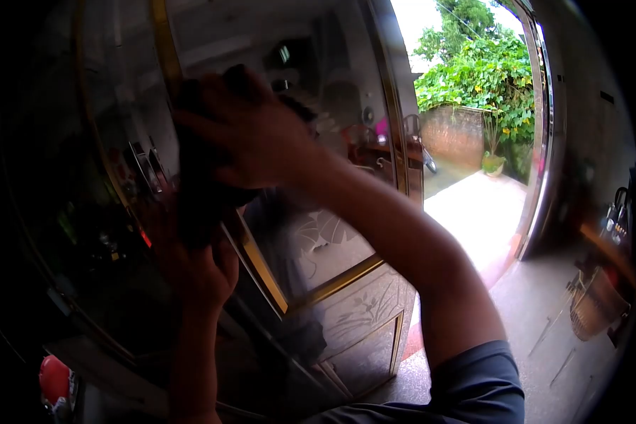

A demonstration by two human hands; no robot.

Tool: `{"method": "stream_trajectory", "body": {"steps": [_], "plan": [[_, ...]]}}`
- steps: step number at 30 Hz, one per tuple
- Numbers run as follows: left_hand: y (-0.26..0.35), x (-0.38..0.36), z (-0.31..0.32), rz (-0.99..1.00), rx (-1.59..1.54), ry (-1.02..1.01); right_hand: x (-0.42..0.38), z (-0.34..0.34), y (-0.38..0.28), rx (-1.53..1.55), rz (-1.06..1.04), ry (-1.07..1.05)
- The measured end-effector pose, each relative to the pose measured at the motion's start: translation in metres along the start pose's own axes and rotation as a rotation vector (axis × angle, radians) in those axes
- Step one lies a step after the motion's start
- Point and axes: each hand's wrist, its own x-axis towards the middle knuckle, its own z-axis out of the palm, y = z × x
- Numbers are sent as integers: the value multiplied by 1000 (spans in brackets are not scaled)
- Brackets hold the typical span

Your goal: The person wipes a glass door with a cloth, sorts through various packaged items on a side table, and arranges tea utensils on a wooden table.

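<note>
My right hand [261, 134] presses a dark, soft-looking cloth [201, 187] against a dark glossy door panel [339, 56] edged with gold strips, its fingers bent over the cloth. Lower down, my left hand [201, 272] grips the bottom of the same cloth, the thumb pointing up. Deep shadow hides most of the left fingers and the cloth's outline. Both hands are close to the gold edge strip [254, 258] of the door.
Reflections cover the door's surface. To the right, a doorway opens on a bright porch [473, 212] with a potted plant [493, 165] and leafy bushes [473, 78]. A woven basket [593, 307] stands at the far right; a red object [55, 378] lies at lower left.
</note>
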Motion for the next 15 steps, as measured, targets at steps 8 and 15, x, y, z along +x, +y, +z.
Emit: {"method": "stream_trajectory", "body": {"steps": [8, 15], "plan": [[-7, 4, -5, 21, 28, -5, -59, -62, 163, -274, 420, 23], [-28, 14, 4, 53, -10, 24, -180, -44, 99, -221, 657, 150]]}}
